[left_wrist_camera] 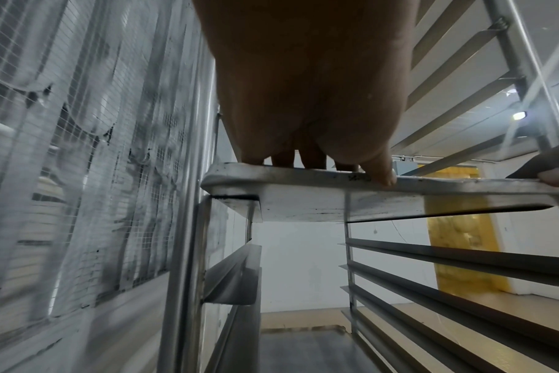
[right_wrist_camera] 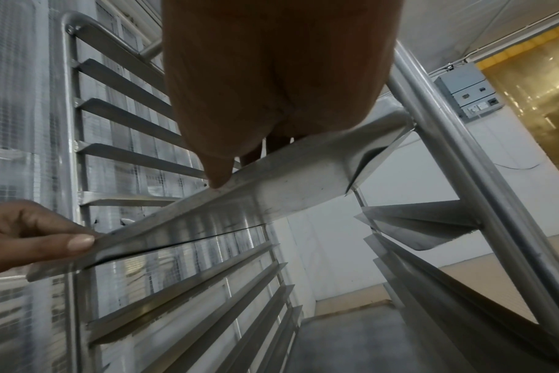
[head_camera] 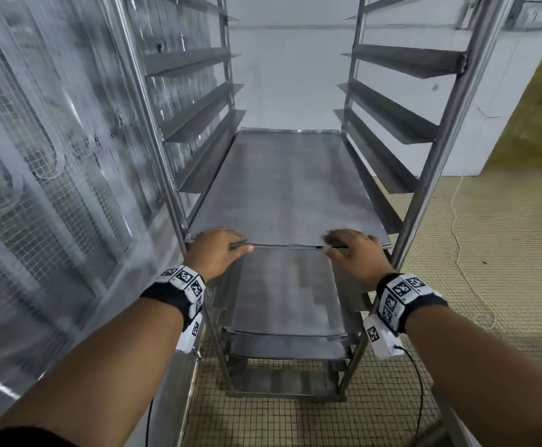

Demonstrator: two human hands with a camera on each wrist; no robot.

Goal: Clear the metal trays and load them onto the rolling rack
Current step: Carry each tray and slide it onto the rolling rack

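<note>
A flat metal tray [head_camera: 282, 188] lies on the side rails of the rolling rack [head_camera: 437, 150] at mid height, pushed far in. My left hand [head_camera: 221, 250] holds its near rim on the left, fingers over the top and thumb on the front edge. My right hand [head_camera: 350, 250] holds the same rim on the right in the same way. The left wrist view shows the left hand [left_wrist_camera: 303, 101] on the tray rim [left_wrist_camera: 303, 191]. In the right wrist view the right hand [right_wrist_camera: 272, 88] sits on the tray's rim [right_wrist_camera: 287, 186]. Two more trays [head_camera: 285, 295] [head_camera: 289, 346] sit on lower rails.
Empty rails [head_camera: 402, 59] run up both sides of the rack above the tray. A wire mesh wall covered with plastic sheet [head_camera: 37, 156] stands close on the left. Tiled floor [head_camera: 489, 285] with a thin cable [head_camera: 455, 221] lies to the right, near a yellow strip curtain [head_camera: 537, 108].
</note>
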